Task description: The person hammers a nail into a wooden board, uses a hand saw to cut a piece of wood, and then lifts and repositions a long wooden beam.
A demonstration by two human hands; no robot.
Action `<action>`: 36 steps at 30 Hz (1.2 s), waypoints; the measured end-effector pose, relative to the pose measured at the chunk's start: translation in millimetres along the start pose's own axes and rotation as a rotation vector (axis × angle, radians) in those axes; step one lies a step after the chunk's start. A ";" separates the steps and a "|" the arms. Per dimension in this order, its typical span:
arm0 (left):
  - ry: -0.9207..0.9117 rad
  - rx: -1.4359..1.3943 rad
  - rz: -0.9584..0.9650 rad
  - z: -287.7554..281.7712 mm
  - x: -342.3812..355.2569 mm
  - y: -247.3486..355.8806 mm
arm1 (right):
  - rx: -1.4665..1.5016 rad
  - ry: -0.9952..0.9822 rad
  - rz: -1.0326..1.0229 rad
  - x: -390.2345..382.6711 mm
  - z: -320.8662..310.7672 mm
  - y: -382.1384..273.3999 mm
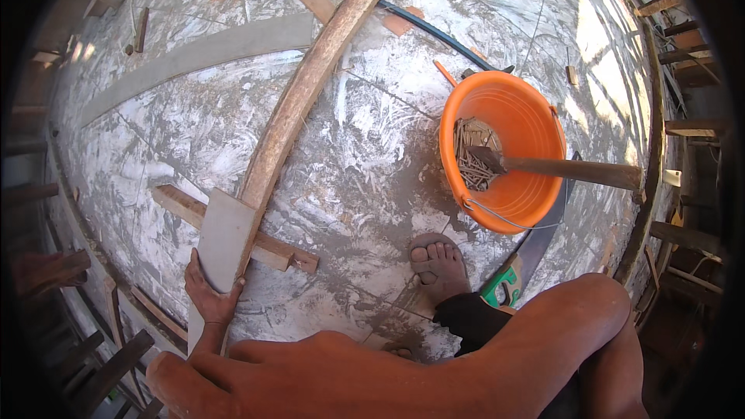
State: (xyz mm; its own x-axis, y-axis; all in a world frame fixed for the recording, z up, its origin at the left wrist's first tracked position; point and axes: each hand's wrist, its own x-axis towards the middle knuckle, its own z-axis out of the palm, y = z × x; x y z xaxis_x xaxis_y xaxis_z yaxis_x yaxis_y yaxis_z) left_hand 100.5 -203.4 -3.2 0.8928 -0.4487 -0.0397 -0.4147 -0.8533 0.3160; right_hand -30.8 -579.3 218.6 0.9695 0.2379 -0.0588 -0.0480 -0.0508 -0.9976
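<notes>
My left hand (pixel 211 295) grips a flat grey board (pixel 226 237) across its width. Its thumb is at the board's right edge and its fingers are at the left edge. Beside that board runs a long wooden beam (pixel 299 97), reaching away toward the far side. Beneath both, a short piece of timber (pixel 182 206) lies crosswise on the floor. My right hand is out of sight. Right of my foot (pixel 441 268) stands an orange bucket (pixel 528 128) with nails (pixel 475 174) in it. A hammer rests in the bucket, its wooden handle (pixel 578 171) over the rim.
By the bucket lies a handsaw with a green handle (pixel 500 289), its blade partly hidden. Another long grey board (pixel 202 58) lies at the far left. A dark blue strip (pixel 423 22) curves across the far floor. Timber edging (pixel 656 147) and several wooden pieces line the right.
</notes>
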 end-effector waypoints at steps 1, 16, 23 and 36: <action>-0.011 0.031 0.002 1.1 2.2 5.1 | -0.001 0.002 0.016 -6.3 -1.6 1.1; -0.034 0.037 -0.014 -6.3 1.9 -0.8 | 0.045 -0.110 0.140 -24.4 -11.7 16.7; -0.044 0.112 0.055 4.6 7.5 -4.5 | 0.138 -0.164 0.237 -46.0 -27.3 4.4; -0.001 -0.055 0.080 9.0 -3.0 -12.6 | -0.904 0.420 0.404 -102.8 -92.8 101.2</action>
State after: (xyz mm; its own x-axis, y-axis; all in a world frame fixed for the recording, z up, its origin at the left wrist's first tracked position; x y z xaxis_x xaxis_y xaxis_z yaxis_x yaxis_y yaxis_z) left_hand 101.5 -193.7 -15.5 0.8573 -0.5147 -0.0130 -0.4742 -0.7990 0.3698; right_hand -113.0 -698.9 127.2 0.9350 -0.3007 -0.1881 -0.3546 -0.7906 -0.4991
